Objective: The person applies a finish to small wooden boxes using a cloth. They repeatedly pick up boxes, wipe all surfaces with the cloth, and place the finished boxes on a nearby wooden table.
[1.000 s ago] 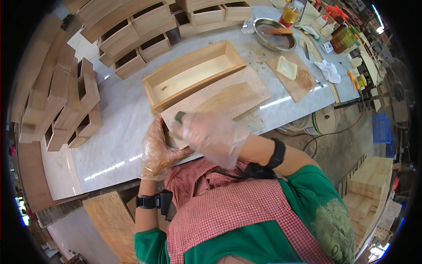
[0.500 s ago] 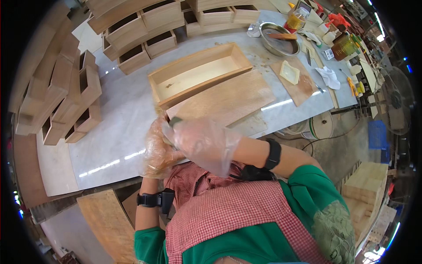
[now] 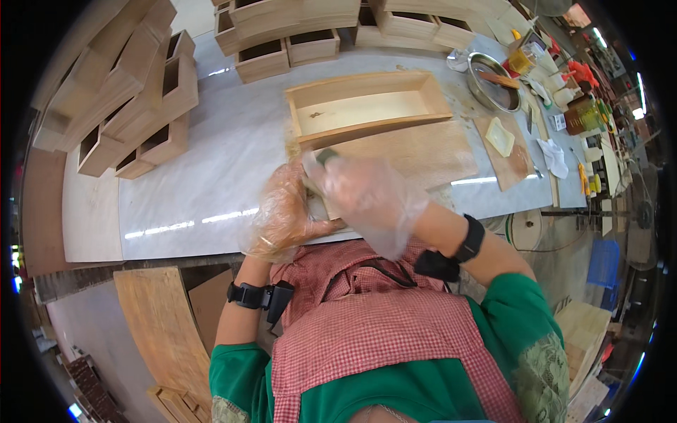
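Observation:
Both of my hands wear clear plastic gloves. My left hand (image 3: pixel 278 215) curls around the left end of a flat wooden board (image 3: pixel 423 155), its thumb by the near corner. Just over that end, my right hand (image 3: pixel 363 194) is closed on a small pad with a dark green face (image 3: pixel 326 156); motion blur hides its exact kind. Behind the board, a long open wooden box (image 3: pixel 370 106) lies with its hollow upward, a dark knot showing on its pale bottom. My right hand hides part of the board.
Stacked wooden drawer boxes (image 3: pixel 151 99) line the left, with more (image 3: pixel 310 46) at the back. At the right are a metal bowl (image 3: pixel 486 95) with a wooden-handled tool, a pale tray (image 3: pixel 499 137), a white cloth (image 3: pixel 552 156) and several bottles. The grey table's (image 3: pixel 183 176) front edge meets my apron.
The view has shifted, so the table and its contents appear farther right and mostly higher. My right hand has moved a little over the board's end, still holding the green pad.

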`<state>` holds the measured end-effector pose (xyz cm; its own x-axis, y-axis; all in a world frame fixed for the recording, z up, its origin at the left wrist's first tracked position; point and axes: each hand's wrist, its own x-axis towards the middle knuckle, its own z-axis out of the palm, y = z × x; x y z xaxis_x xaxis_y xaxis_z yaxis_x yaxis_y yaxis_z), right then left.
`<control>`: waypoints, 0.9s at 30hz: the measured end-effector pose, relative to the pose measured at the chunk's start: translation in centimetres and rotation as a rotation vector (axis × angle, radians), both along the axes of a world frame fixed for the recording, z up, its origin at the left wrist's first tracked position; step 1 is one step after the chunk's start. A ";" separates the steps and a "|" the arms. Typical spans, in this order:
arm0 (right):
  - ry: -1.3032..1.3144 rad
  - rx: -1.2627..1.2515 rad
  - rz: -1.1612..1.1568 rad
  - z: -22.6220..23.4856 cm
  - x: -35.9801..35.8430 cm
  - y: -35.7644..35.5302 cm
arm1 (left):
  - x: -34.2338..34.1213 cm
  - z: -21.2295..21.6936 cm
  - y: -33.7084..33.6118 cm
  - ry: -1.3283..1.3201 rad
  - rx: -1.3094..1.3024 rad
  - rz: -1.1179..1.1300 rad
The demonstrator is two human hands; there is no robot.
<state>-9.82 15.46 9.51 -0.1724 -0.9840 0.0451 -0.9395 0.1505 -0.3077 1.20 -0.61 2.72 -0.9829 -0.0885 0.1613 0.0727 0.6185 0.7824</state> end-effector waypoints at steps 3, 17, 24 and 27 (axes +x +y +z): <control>-0.095 0.121 0.008 1.2 0.3 2.6 | 0.3 -0.3 -0.1 -0.002 -0.129 0.072; -0.114 0.048 0.094 0.5 -0.1 2.2 | 0.9 -1.6 -0.5 0.067 -0.109 0.042; 0.061 -0.301 0.107 -3.2 -2.1 -1.5 | 0.3 -0.8 -0.2 0.000 -0.126 0.029; -0.105 -0.002 -0.005 0.1 3.1 0.9 | 0.4 -2.4 -0.5 0.133 -0.196 0.067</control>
